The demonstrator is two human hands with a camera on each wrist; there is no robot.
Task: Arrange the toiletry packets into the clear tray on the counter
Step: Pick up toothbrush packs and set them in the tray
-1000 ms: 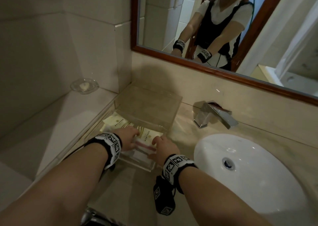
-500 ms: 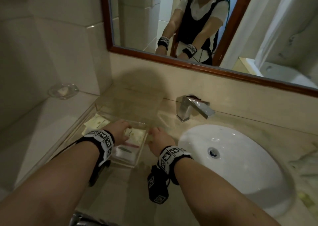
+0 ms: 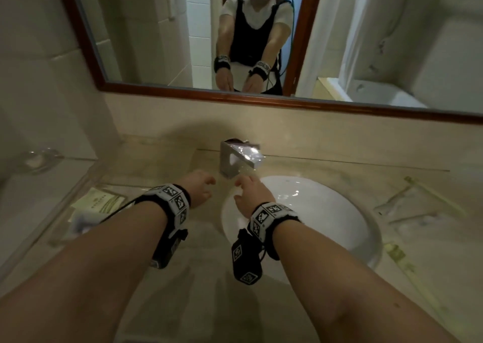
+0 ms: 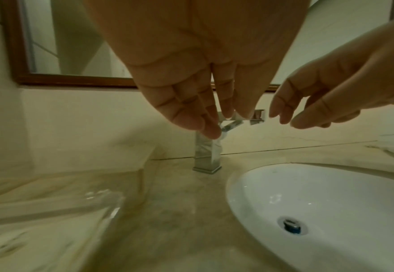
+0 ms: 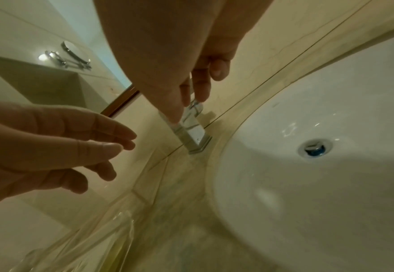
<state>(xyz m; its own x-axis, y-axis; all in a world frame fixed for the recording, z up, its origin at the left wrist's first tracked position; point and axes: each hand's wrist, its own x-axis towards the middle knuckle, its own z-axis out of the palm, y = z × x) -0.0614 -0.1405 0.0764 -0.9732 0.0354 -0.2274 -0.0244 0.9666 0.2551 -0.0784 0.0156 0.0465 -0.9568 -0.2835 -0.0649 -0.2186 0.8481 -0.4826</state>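
The clear tray (image 3: 78, 199) holding packets (image 3: 100, 201) sits left of the sink (image 3: 339, 212); faucet (image 3: 235, 157) behind.

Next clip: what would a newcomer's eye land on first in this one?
Two bare forearms with black-and-white marker wristbands reach forward, the left hand and right hand empty with relaxed fingers in front of the square chrome faucet. Right of them sits the white oval sink basin. At far left, the clear plastic tray holds cream toiletry packets.
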